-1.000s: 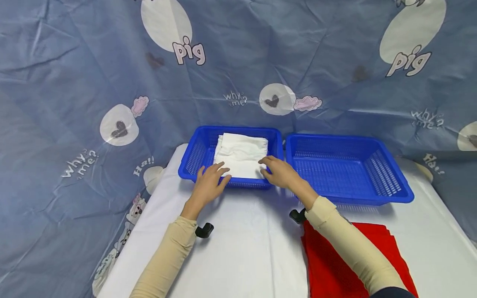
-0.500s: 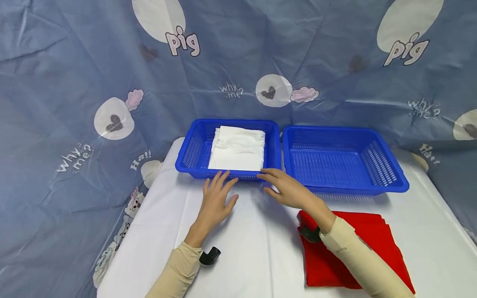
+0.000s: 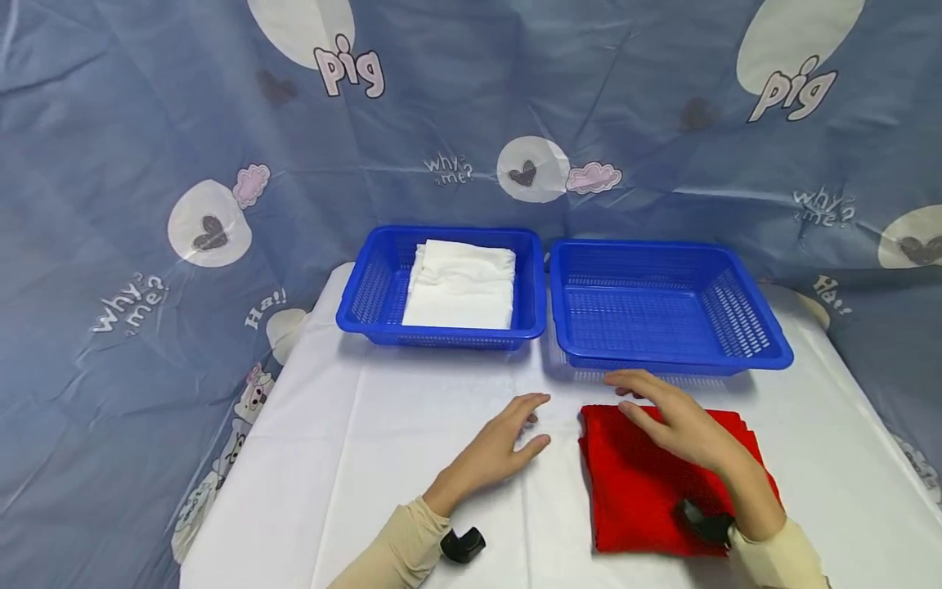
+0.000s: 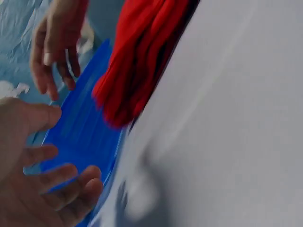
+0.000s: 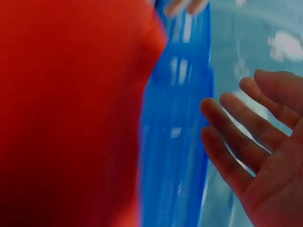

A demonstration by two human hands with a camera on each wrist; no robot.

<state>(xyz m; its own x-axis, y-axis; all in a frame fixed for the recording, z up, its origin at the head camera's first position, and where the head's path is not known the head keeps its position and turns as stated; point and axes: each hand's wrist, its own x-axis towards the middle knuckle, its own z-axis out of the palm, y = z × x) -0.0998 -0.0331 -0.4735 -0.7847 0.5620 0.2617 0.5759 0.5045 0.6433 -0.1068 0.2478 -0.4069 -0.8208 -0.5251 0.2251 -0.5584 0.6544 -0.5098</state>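
Observation:
A folded red cloth (image 3: 633,483) lies on the white-covered table, layered at its left edge; in the left wrist view its folds (image 4: 137,56) show in thick loops. My right hand (image 3: 684,425) is over the cloth's far part, fingers spread and holding nothing; in the right wrist view the palm and fingers (image 5: 255,142) appear beside the cloth. Left of the cloth, my left hand (image 3: 493,446) hovers over the table with thumb and fingers apart, nothing between them. A folded white cloth (image 3: 459,286) sits inside the left blue basket (image 3: 441,337).
Another blue basket (image 3: 677,361), with nothing in it, stands right of the first, beyond the red cloth. Behind both hangs a blue printed curtain (image 3: 412,123). The white tablecloth (image 3: 412,409) spreads in front of the baskets. Each wrist carries a black camera (image 3: 462,545).
Both hands have drawn back from the left basket and moved right and nearer. The right hand is now over the red cloth, the left hand beside it. The white cloth stays in the basket.

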